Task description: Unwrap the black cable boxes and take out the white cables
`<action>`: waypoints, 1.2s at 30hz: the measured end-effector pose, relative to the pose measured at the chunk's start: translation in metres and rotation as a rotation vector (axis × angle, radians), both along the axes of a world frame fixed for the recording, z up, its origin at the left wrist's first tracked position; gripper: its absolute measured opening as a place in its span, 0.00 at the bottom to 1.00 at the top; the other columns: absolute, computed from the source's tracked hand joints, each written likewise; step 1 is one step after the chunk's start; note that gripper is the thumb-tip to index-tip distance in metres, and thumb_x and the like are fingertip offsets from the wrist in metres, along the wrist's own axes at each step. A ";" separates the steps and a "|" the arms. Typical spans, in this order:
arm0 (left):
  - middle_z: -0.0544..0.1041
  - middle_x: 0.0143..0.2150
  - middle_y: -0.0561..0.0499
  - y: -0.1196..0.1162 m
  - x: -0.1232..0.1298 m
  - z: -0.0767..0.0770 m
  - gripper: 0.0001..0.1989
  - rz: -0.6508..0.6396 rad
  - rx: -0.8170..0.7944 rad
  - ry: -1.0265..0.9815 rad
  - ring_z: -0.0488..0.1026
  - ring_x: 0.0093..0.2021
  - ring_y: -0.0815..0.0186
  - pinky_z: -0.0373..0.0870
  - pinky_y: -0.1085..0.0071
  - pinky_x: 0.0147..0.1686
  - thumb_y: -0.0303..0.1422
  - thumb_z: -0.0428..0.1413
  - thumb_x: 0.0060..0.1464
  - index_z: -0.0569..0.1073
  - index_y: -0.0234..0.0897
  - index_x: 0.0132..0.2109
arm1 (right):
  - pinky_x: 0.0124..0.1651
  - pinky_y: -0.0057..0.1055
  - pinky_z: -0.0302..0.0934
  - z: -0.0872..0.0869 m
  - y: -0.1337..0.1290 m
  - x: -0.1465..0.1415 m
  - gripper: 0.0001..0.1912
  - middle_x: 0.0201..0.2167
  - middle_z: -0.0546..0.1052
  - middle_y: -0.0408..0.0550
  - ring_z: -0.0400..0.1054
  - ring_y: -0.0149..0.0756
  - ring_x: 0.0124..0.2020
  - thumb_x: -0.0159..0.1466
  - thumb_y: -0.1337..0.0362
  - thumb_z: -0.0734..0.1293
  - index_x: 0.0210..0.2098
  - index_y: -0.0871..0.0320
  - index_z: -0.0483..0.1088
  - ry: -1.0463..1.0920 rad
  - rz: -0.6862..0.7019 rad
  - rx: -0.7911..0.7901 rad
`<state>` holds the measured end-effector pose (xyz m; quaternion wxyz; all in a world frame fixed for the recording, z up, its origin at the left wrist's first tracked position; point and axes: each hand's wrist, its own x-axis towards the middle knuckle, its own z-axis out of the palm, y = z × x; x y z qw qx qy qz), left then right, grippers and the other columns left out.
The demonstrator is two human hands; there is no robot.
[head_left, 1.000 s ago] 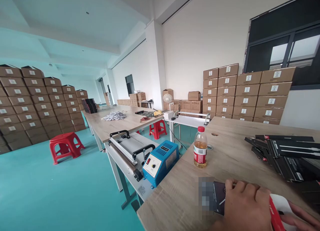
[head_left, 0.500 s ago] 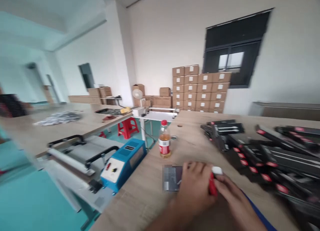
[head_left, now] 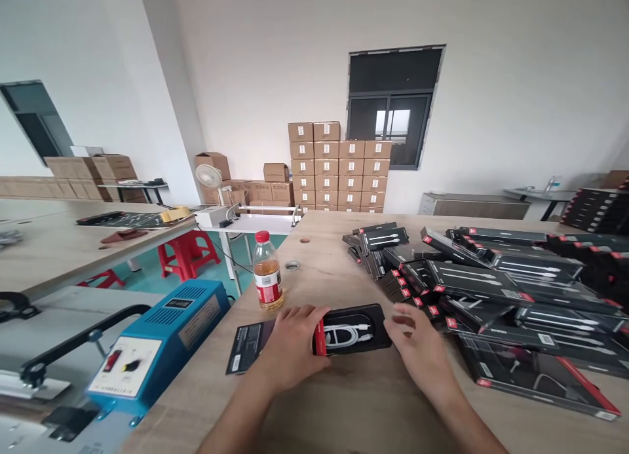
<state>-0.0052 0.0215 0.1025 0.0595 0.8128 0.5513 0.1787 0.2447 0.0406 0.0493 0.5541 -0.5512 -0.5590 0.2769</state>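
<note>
Tray [head_left: 381, 326] partly out of sleeve [head_left: 248, 348], on bench [head_left: 334, 270]. Left hand's [head_left: 292, 342] fingers around sleeve; right hand's [head_left: 420, 346] at tray's end, grip unclear. Risk of spilling cable [head_left: 364, 338] by tilt or tug. Bottle [head_left: 268, 280] and bench edge near, box heap [head_left: 472, 277] rightward; bare wood between bottle and heap.

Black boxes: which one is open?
The box between the left hand and the right hand, its tray showing a white cable; those in the pile look closed.
</note>
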 end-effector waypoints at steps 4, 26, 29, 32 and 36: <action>0.76 0.56 0.47 -0.001 0.006 -0.005 0.38 -0.026 0.015 0.033 0.72 0.55 0.50 0.61 0.51 0.57 0.32 0.67 0.41 0.69 0.45 0.61 | 0.61 0.53 0.59 -0.004 -0.006 -0.006 0.12 0.57 0.71 0.56 0.64 0.53 0.60 0.63 0.60 0.66 0.45 0.52 0.75 -0.443 0.025 0.288; 0.77 0.54 0.43 0.006 0.001 -0.010 0.35 0.044 -0.128 0.075 0.73 0.56 0.48 0.64 0.53 0.57 0.39 0.61 0.44 0.70 0.42 0.62 | 0.29 0.31 0.65 0.007 -0.004 -0.003 0.21 0.25 0.75 0.43 0.68 0.35 0.23 0.66 0.42 0.61 0.34 0.54 0.67 0.043 -0.050 0.158; 0.78 0.54 0.41 0.012 -0.004 -0.009 0.32 0.150 -0.092 0.097 0.74 0.56 0.47 0.65 0.53 0.56 0.39 0.61 0.46 0.71 0.39 0.60 | 0.29 0.31 0.69 0.003 0.006 0.002 0.23 0.29 0.77 0.46 0.72 0.37 0.27 0.66 0.41 0.59 0.35 0.55 0.67 0.052 -0.088 0.161; 0.76 0.57 0.37 0.016 -0.009 -0.003 0.32 0.321 0.003 0.103 0.72 0.58 0.44 0.66 0.52 0.55 0.41 0.59 0.51 0.69 0.33 0.62 | 0.32 0.37 0.72 -0.005 0.017 0.001 0.25 0.33 0.80 0.52 0.75 0.41 0.29 0.66 0.41 0.57 0.38 0.57 0.70 0.056 -0.107 0.134; 0.75 0.58 0.37 0.016 -0.011 0.007 0.32 0.545 0.241 0.043 0.72 0.57 0.44 0.69 0.51 0.51 0.45 0.55 0.58 0.63 0.35 0.65 | 0.50 0.50 0.71 -0.014 0.023 -0.013 0.28 0.42 0.82 0.59 0.78 0.52 0.43 0.61 0.40 0.64 0.43 0.58 0.76 0.006 -0.021 0.126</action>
